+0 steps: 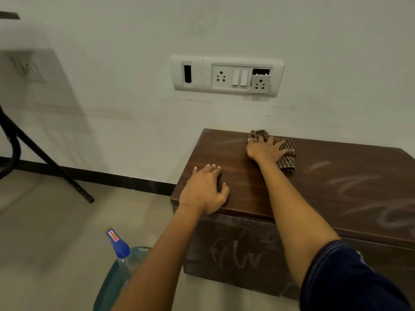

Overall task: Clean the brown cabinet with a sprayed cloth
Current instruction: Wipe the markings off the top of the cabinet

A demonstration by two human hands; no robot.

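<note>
The brown cabinet (325,189) stands low against the white wall, its top and front streaked with pale chalky marks. A brown checked cloth (285,153) lies near the top's back edge. My right hand (266,149) presses flat on the cloth with fingers spread. At the top's front left corner my left hand (205,189) rests palm down with nothing in it. A clear spray bottle with a blue cap (119,250) stands on the floor left of the cabinet, partly behind my left forearm.
A white switch and socket panel (226,75) is on the wall above the cabinet. A black stand leg (47,158) slants across the floor at the left. A teal tub rim (107,288) shows at the bottom by the bottle.
</note>
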